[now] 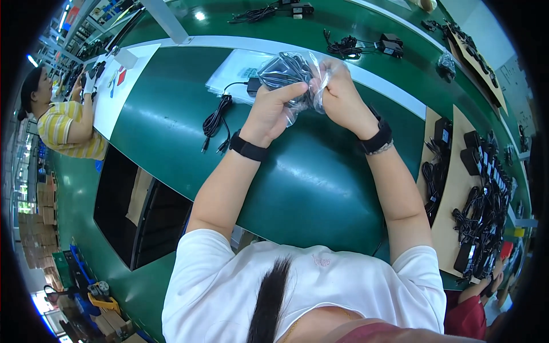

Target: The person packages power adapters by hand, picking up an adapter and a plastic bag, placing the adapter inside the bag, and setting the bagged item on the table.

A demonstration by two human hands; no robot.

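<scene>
Head view shows the left hand (267, 113) gripping a clear plastic bag (316, 102) around a coiled black cable (281, 71), above the glossy green table (309, 188); the right hand (339, 97) pinches its gathered edge. Bagging seems the step in hand; next, that edge probably needs holding bunched.

Tabletop (309, 211), green; floor (83, 191), green; cardboard boxes (35, 240), stacked, left; post (166, 22), pale; strip light (32, 60), lit, upper left.
</scene>
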